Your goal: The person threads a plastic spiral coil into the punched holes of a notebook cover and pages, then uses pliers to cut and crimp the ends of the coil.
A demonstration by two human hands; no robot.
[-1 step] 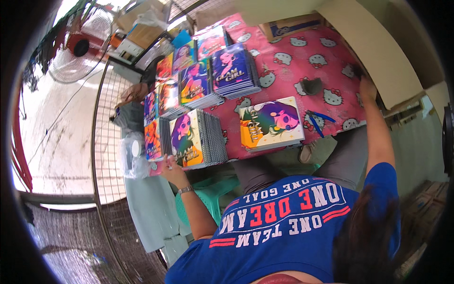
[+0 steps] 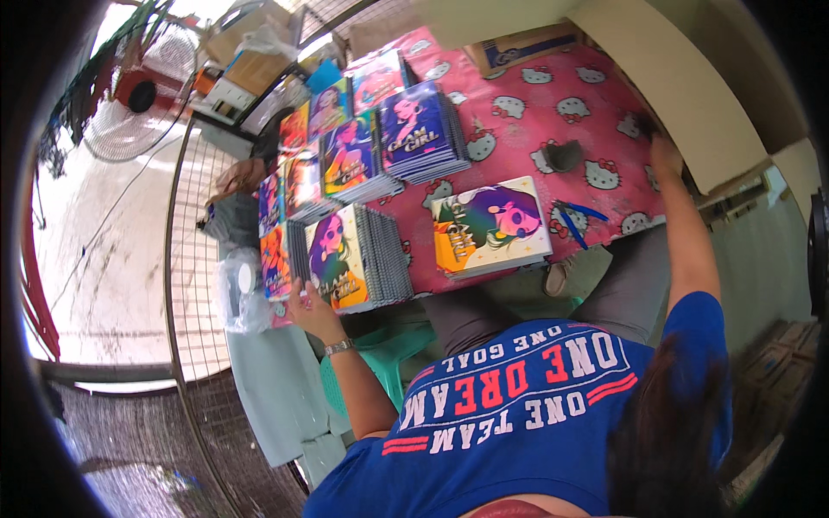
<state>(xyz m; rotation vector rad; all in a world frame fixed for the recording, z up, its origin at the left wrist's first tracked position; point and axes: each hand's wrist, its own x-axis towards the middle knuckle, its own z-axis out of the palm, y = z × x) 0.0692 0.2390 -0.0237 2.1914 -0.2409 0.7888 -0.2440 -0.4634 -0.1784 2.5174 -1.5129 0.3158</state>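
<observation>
Left hand (image 2: 313,312) lies flat, fingers spread, on the near-left corner of a notebook stack (image 2: 356,257) at the table's front edge; it presses the cover and pinches nothing. Right hand (image 2: 667,155) is stretched far out to the table's right edge by the beige wall panel (image 2: 691,95); fingers are too small and shadowed, so I cannot tell whether they close on anything. Judging progress: sorting looks mostly done. Several stacks of illustrated notebooks are already squared up in rows on the left half of the pink patterned tablecloth (image 2: 535,112), including a purple-cover stack (image 2: 423,134) further back and smaller stacks (image 2: 289,186) along the left edge. One single notebook (image 2: 490,226) with a green and purple cover lies alone mid-table, apart from the stacks, so it probably remains unplaced. A blue pen (image 2: 577,216) lies just right of it, and a dark small object (image 2: 566,155) lies beyond. Cardboard box (image 2: 522,47) at the far edge.
</observation>
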